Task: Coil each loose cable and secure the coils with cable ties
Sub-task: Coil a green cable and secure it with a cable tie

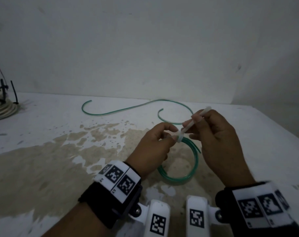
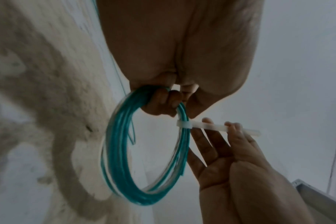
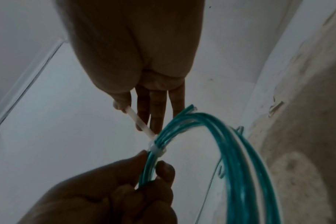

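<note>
A green cable coil (image 1: 179,175) hangs above the stained white table (image 1: 60,120). My left hand (image 1: 155,144) grips the bunched strands of the coil (image 2: 121,151) just beside a white cable tie (image 1: 181,136) looped round them. My right hand (image 1: 213,134) pinches the tie's long tail (image 1: 196,119) between thumb and forefinger, its other fingers straight. The tie's head (image 2: 183,124) sits tight against the strands, also in the right wrist view (image 3: 156,149). A loose green cable (image 1: 121,109) snakes across the table behind the hands.
A coil of white cable (image 1: 1,106) bound with black cable ties (image 1: 3,88) lies at the far left edge. A plain white wall (image 1: 145,48) stands right behind the table. A large brownish stain (image 1: 51,159) covers the near left of the table.
</note>
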Demonstrator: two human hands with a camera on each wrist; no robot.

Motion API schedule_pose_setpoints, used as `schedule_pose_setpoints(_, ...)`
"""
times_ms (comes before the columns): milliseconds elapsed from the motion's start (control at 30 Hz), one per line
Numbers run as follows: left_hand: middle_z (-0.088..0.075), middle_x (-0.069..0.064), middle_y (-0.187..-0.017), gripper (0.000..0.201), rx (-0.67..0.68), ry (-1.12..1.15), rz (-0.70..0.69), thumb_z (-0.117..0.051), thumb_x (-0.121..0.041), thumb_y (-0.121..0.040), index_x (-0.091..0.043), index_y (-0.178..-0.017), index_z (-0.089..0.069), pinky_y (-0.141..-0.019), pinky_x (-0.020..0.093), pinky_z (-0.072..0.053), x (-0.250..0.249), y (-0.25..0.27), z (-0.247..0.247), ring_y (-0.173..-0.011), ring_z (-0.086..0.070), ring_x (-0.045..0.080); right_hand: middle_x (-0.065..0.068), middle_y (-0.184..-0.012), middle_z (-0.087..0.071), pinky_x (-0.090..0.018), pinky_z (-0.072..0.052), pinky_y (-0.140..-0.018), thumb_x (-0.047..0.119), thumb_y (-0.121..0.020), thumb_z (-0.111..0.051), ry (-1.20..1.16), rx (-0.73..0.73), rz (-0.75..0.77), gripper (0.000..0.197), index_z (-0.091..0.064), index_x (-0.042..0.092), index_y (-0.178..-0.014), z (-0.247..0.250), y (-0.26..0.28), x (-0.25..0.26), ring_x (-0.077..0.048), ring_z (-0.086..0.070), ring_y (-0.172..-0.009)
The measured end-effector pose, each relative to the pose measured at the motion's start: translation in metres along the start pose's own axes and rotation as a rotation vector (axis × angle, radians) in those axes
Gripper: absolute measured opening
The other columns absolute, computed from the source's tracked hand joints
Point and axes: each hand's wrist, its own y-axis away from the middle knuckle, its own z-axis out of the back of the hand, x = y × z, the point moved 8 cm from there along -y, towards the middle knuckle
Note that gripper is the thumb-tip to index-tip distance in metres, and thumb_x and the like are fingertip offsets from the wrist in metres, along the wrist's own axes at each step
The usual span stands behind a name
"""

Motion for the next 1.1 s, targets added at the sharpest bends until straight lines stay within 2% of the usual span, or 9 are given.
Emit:
schedule_pose_setpoints(300,-0.052,0.003,-0.077,0.007,-0.012,-0.072,-0.014,-0.051,-0.023,-0.097,-0.026,-0.1,-0.056,-0.045,0.023,-0.033,0.005,-0.001,0.002,-0.049,-0.037,0.011,0.009,-0.08,-0.069,-0.032,-0.057,-0.076,0.022,-0.092,-0.053,0.056,-0.008,0.086,0.016,-0.067,0.024,-0.086,-0.004,0.005,0.008,-0.009,-0.067,-0.08)
schedule_pose_setpoints(433,-0.053,0.008,-0.082,0.005,-0.023,-0.251,-0.125,-0.056,-0.029,-0.094,-0.027,-0.091,-0.059,-0.047,0.018,-0.035,-0.004,0.001,0.001,-0.047,-0.037,0.006,0.009,-0.082,-0.069,-0.011,-0.047,-0.077,0.021,-0.09,-0.053,0.147,-0.006,0.166,0.016,-0.069,0.02,-0.087,-0.003,0.005,0.015,-0.001,-0.063,-0.081)
schedule_pose_setpoints(567,-0.053,0.007,-0.079,0.013,-0.034,-0.36,-0.14,-0.055,-0.028,-0.094,-0.035,-0.083,-0.054,-0.054,0.021,-0.036,-0.005,0.001,-0.004,-0.05,-0.038,0.005,0.002,-0.078,-0.068,-0.004,-0.04,-0.073,0.015,-0.091,-0.054,0.239,-0.057,0.27,0.019,-0.071,0.01,-0.084,0.004,0.005,0.027,-0.004,-0.059,-0.078)
schedule_pose_setpoints(700,-0.053,0.001,-0.072,0.014,-0.129,-0.295,-0.127,-0.055,-0.027,-0.094,-0.032,-0.082,-0.055,-0.048,0.019,-0.035,-0.006,0.002,0.006,-0.044,-0.038,0.004,0.011,-0.08,-0.07,-0.011,-0.046,-0.07,0.016,-0.092,-0.059,0.116,0.023,0.053,0.014,-0.071,0.019,-0.086,0.0,-0.002,0.018,-0.002,-0.063,-0.08)
schedule_pose_setpoints(767,-0.054,0.002,-0.071,0.01,-0.207,-0.136,-0.098,-0.056,-0.025,-0.094,-0.027,-0.084,-0.059,-0.047,0.023,-0.034,-0.007,0.001,0.021,-0.044,-0.038,0.007,0.019,-0.088,-0.068,-0.003,-0.043,-0.07,0.021,-0.088,-0.064,0.07,0.095,-0.084,0.011,-0.068,0.026,-0.097,-0.007,-0.005,0.014,0.008,-0.062,-0.083)
schedule_pose_setpoints(833,-0.049,-0.001,-0.065,0.009,-0.28,0.048,-0.051,-0.056,-0.024,-0.095,-0.026,-0.091,-0.063,-0.045,0.024,-0.032,-0.008,0.003,0.039,-0.043,-0.035,0.009,0.016,-0.103,-0.066,0.001,-0.04,-0.069,0.036,-0.085,-0.064,0.234,0.211,-0.207,0.036,-0.058,0.031,-0.12,-0.016,-0.006,0.002,0.011,-0.059,-0.083)
schedule_pose_setpoints(900,-0.035,-0.003,-0.061,0.015,-0.334,0.207,-0.014,-0.053,-0.024,-0.097,-0.029,-0.104,-0.065,-0.044,0.022,-0.029,-0.008,0.01,0.056,-0.046,-0.028,0.009,0.006,-0.108,-0.067,-0.013,-0.048,-0.075,0.048,-0.085,-0.058,0.385,0.347,-0.303,0.054,-0.049,0.026,-0.134,-0.031,0.001,-0.005,0.001,-0.062,-0.082)
schedule_pose_setpoints(1000,-0.022,0.003,-0.07,0.02,-0.434,0.372,-0.006,-0.051,-0.024,-0.098,-0.022,-0.113,-0.064,-0.044,0.022,-0.023,-0.012,0.024,0.087,-0.053,-0.02,0.012,-0.003,-0.088,-0.071,-0.037,-0.058,-0.062,0.039,-0.09,-0.057,0.094,0.452,-0.477,0.035,-0.061,0.016,-0.116,-0.067,0.017,0.004,-0.019,-0.07,-0.066)
schedule_pose_setpoints(1100,-0.035,-0.001,-0.069,0.016,-0.547,0.525,-0.002,-0.049,-0.018,-0.099,-0.014,-0.108,-0.062,-0.042,0.018,-0.029,-0.012,0.044,0.124,-0.051,-0.027,0.008,-0.013,-0.08,-0.07,-0.036,-0.055,-0.053,0.023,-0.091,-0.06,-0.205,0.486,-0.556,0.02,-0.065,0.01,-0.105,-0.108,0.023,0.023,-0.028,-0.066,-0.059)
